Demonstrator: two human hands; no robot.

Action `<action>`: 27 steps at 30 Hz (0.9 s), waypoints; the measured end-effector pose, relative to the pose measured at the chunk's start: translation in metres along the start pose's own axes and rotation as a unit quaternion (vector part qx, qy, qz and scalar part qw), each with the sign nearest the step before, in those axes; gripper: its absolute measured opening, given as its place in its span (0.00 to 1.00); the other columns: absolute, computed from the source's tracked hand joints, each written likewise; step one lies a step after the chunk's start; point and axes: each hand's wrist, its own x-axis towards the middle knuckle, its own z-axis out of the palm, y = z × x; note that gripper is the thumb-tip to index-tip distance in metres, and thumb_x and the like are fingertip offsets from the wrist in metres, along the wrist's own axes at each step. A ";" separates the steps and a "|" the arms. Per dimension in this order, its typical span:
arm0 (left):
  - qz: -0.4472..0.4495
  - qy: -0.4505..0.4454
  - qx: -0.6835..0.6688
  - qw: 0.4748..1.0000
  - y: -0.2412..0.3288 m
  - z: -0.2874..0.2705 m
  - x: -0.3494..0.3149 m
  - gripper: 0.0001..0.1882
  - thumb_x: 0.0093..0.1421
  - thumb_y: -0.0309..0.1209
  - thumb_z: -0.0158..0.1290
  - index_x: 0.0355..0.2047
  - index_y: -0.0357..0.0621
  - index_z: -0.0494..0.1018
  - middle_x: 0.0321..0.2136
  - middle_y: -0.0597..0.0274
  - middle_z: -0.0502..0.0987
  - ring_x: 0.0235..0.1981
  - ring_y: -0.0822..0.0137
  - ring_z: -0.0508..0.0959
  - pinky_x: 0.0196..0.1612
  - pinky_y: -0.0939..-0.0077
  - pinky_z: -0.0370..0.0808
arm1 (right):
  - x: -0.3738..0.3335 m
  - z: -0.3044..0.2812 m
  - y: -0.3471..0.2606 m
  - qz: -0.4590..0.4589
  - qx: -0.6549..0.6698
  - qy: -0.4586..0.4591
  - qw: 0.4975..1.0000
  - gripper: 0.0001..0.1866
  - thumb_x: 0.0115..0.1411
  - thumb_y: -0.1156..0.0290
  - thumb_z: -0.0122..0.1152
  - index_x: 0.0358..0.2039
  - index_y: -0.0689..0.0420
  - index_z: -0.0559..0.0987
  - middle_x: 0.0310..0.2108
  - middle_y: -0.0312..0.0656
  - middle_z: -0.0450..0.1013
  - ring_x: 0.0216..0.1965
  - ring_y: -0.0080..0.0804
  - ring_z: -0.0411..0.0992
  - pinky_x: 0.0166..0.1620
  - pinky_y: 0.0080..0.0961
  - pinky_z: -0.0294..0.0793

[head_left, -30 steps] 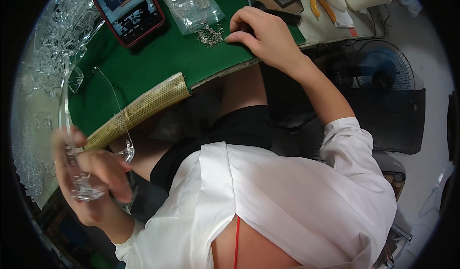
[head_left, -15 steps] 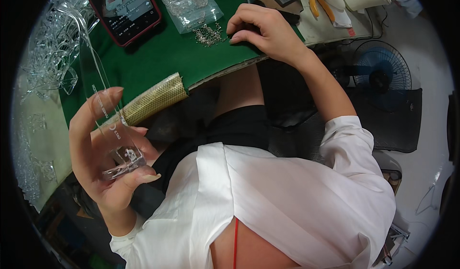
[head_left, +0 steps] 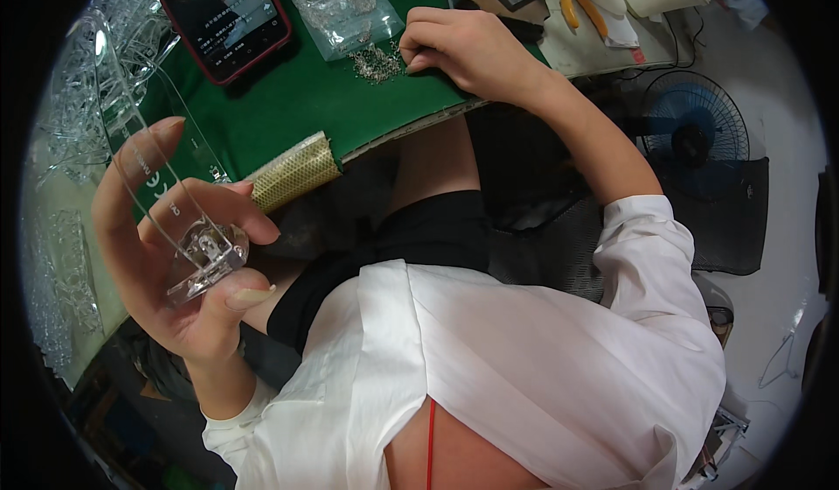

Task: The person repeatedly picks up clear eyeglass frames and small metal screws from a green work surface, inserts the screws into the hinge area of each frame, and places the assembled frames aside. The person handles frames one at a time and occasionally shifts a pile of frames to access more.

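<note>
My left hand [head_left: 140, 245] is closed round a pair of clear plastic safety glasses [head_left: 212, 252], hinge end near the thumb. Its long transparent arms stand up past my fingers towards the far left. Over the green mat, my right hand [head_left: 476, 51] has thumb and fingers pressed together at the right edge of a small heap of tiny metal screws [head_left: 374, 65]. Whatever lies between those fingertips is too small or hidden to make out. Behind the heap lies a clear plastic bag [head_left: 336, 10] with more metal bits inside.
A phone [head_left: 229, 31] in a red case rests on the green mat [head_left: 306, 97]. Many clear glasses [head_left: 79, 97] are piled at the left. A gold mesh-patterned roll [head_left: 293, 174] lines the mat's near edge. Orange-handled pliers [head_left: 581, 5] and a fan [head_left: 695, 132] are at right.
My left hand has shifted left and turned the glasses, bringing the hinge into clearer view. My right hand has moved slightly left, its fingers closing together at the screw heap.
</note>
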 end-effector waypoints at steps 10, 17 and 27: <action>0.004 -0.106 -0.130 0.986 0.002 0.056 0.037 0.40 0.46 0.26 0.64 0.58 0.33 0.57 0.56 0.48 0.66 0.28 0.67 0.79 0.33 0.79 0.76 | 0.014 -0.063 -0.056 -0.020 0.240 0.131 0.962 0.06 0.57 0.73 0.57 0.29 0.62 0.71 0.26 0.38 0.66 0.28 0.28 0.65 0.34 0.20 0.65; -0.036 -0.100 -0.136 0.985 0.006 0.077 0.045 0.37 0.46 0.26 0.65 0.56 0.35 0.62 0.40 0.59 0.77 0.27 0.77 0.77 0.32 0.86 0.71 | 0.019 -0.087 -0.087 -0.109 0.099 0.132 0.980 0.08 0.54 0.72 0.63 0.28 0.62 0.74 0.26 0.40 0.67 0.25 0.31 0.68 0.27 0.21 0.68; -0.031 -0.091 -0.122 0.988 0.000 0.080 0.041 0.36 0.45 0.26 0.66 0.55 0.35 0.64 0.42 0.61 0.76 0.26 0.79 0.75 0.31 0.87 0.71 | 0.017 -0.084 -0.083 -0.109 0.115 0.134 0.978 0.08 0.50 0.74 0.65 0.28 0.62 0.76 0.27 0.40 0.69 0.26 0.29 0.69 0.28 0.20 0.69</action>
